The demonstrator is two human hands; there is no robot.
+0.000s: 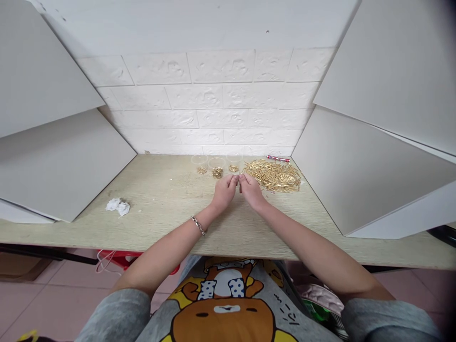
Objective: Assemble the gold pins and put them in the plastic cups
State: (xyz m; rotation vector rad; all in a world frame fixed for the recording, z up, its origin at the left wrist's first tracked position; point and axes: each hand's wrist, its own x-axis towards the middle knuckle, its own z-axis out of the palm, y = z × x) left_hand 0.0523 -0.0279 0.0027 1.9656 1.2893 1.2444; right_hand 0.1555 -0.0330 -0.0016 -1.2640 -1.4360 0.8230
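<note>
My left hand [225, 190] and my right hand [250, 188] meet over the table, thumbs and fingertips pinched together. Whatever sits between the fingertips is too small to make out. Just beyond the right hand lies a wide pile of thin gold-coloured metal pins [276, 176]. Behind the left hand stand three clear round containers: a left one [199, 160], a middle one [216, 164] and a right one [234, 159]. Small gold pieces lie in each, and the middle one holds the most.
A red tube-shaped packet [278, 158] lies behind the pile by the wall [213, 99]. Crumpled white tissue [118, 206] rests on the table [171, 218] at left. Large grey-white panels [64, 161] lean in from the left, with more panels [370, 166] at right.
</note>
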